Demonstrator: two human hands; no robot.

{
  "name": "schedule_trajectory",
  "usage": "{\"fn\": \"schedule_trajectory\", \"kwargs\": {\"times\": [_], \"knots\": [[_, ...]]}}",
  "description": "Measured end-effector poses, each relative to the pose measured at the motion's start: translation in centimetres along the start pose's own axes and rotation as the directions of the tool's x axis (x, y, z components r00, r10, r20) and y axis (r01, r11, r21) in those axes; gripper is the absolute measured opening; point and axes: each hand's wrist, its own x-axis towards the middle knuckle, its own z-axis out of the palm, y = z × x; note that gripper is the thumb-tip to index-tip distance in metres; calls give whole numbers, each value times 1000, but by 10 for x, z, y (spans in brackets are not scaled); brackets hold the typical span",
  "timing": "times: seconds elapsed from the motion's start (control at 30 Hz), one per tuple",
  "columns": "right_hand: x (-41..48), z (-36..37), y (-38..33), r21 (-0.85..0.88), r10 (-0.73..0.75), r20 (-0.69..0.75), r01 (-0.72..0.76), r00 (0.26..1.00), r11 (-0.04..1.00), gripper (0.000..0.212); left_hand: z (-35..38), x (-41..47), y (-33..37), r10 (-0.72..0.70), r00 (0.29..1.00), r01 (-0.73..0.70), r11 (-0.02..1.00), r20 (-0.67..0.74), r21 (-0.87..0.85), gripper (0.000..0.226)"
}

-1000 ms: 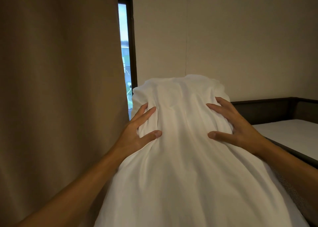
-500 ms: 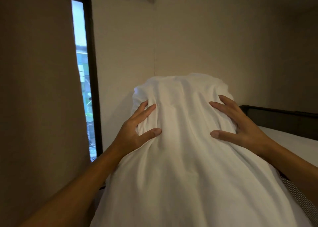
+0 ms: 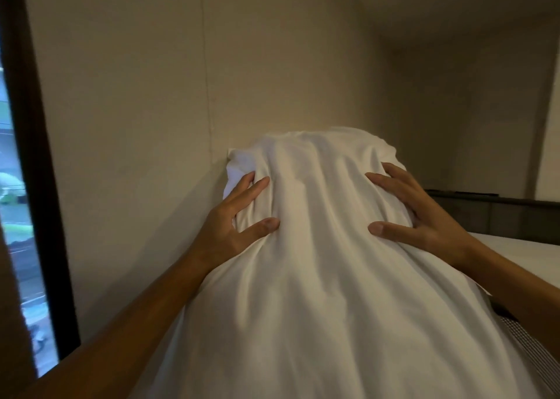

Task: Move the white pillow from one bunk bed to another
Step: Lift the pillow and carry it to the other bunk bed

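White pillow (image 3: 318, 262): held up in front of the camera, its long side running away from the viewer and its far end raised toward the wall (image 3: 151, 95). Its top left corner sits near the wall; whether they touch cannot be told.

Open room: bare wall above and to the left; dark window frame (image 3: 33, 171) at the far left edge. At right, the bunk bed (image 3: 521, 247) shows a pale mattress and dark headboard rail just beside the pillow's right flank.

Change from half a second ago: the view has swung right, pushing the window to the frame edge; the grip is unchanged.

Left hand (image 3: 230, 226): fingers spread, thumb pressed into the cloth, clasping the pillow's left side.

Right hand (image 3: 424, 217): fingers spread, thumb inward, clasping the right side. Both forearms extend forward.
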Motion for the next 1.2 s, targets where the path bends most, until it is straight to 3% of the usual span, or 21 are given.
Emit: {"fn": "schedule_trajectory", "kwargs": {"times": [0.4,0.87,1.2], "knots": [[14,-8,29,-61,124,-23,-126,992,990,67,38,36,-36,0,997,7,996,78,-90,79],[36,-49,62,21,148,-47,-147,988,989,74,60,98,-28,7,993,11,988,117,-151,70],[71,-83,77,-69,147,-128,-157,981,985,68,85,161,-37,84,990,-60,976,109,-210,68]]}}
